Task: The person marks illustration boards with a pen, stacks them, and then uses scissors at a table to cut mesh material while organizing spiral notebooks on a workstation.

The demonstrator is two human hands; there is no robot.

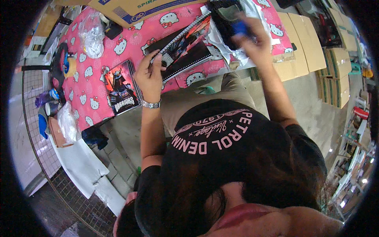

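the person wears a black short-sleeved t-shirt point(179, 166) with pink lettering point(201, 148) in curved rows across the front. a silver-coloured link band point(151, 104) circles the left wrist, long hair point(284, 177) hangs over the shirt, and the trousers point(237, 93) are plain khaki.

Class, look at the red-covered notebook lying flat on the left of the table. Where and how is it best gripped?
Probably by the near edge, coming from the near side, thumb on top, fingers beneath. The notebook lies flat, that edge about at the table's rim, which should let fingers underneath. The wire binding along its right side looks less smooth.
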